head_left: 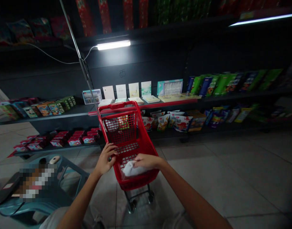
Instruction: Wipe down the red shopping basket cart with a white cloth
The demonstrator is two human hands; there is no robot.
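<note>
A small red shopping cart [148, 142] stands on the floor in front of me, its plastic basket facing up. My right hand [146, 161] is inside the near end of the basket, fingers closed round a bunched white cloth [131, 169]. The cloth lies against the basket's near inner side. On the left rim of the basket rests my left hand [106, 159], its fingers curled over the edge and a dark ring on one finger. Part of the cloth is hidden under my right hand.
Behind the cart a shelf holds notebooks [133, 90], a boxed pen set [170, 87] and green snack packs [223, 84]. Bagged snacks [182, 122] sit lower down. A blue-grey plastic stool [71, 168] bearing several items stands at left. A thin metal pole [75, 44] rises behind the cart.
</note>
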